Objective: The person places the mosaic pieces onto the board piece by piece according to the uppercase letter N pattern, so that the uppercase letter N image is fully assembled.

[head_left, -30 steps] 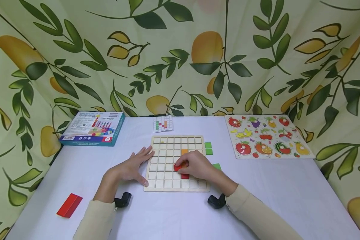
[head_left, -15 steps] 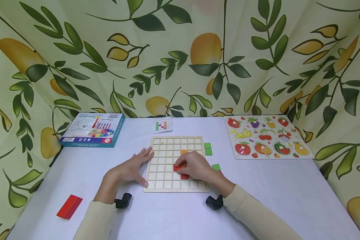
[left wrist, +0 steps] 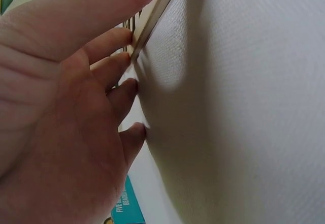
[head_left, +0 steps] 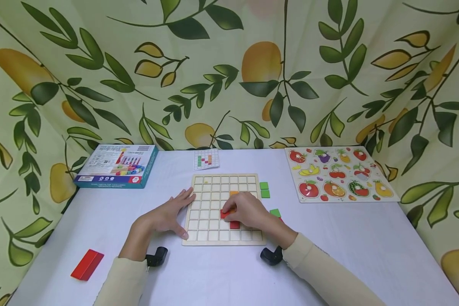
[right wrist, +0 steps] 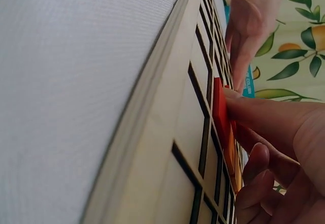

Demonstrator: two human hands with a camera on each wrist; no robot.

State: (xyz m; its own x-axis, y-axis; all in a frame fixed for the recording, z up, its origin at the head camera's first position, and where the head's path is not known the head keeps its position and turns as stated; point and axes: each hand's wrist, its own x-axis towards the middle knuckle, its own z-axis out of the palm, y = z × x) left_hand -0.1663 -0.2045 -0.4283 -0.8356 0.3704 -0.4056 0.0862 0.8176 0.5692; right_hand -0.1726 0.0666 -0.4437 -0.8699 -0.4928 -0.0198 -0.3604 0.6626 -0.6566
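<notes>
A pale wooden grid board (head_left: 202,236) lies in the middle of the table in the head view. My left hand (head_left: 166,216) rests spread along its left edge, thumb at the near left corner; the left wrist view shows those fingers (left wrist: 122,99) against the rim. My right hand (head_left: 248,212) pinches a red square tile (head_left: 224,213) at a cell right of the board's centre. Another red tile (head_left: 234,225) sits in the board just below and to the right; an orange tile (head_left: 234,193) shows above the hand. The right hand partly hides further orange in that column.
Green tiles (head_left: 265,194) lie right of the board, with another green tile (head_left: 275,213) and a bit of red near the right wrist. A pattern card (head_left: 205,160) lies behind the board. Around stand a box (head_left: 116,165), a fruit puzzle (head_left: 338,174) and a red block (head_left: 87,264).
The right wrist has shifted slightly left while its fingers stay on the red tile at the same cell. The left hand keeps its place on the board.
</notes>
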